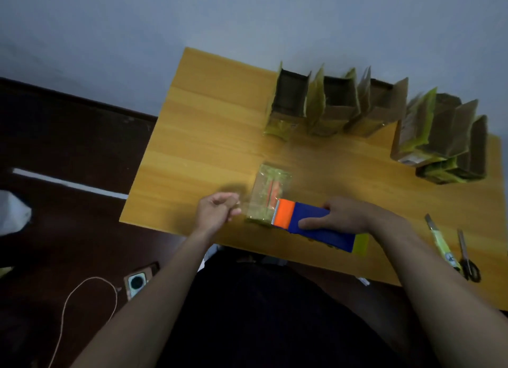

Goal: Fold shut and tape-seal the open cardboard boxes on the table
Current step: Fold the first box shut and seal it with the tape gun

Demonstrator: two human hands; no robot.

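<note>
The closed box (270,194), glossy with clear tape, lies near the table's (209,126) near edge, long axis running near to far. The right hand (341,215) grips the blue-and-orange dispenser (310,222) at the box's near right corner; the left hand (217,209), just left, pinches the tape end. Open cardboard boxes (338,104) stand far right.

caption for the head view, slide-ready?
Right hand runs tape dispenser over closed box; left hand pinches tape end; open boxes wait behind.
</note>
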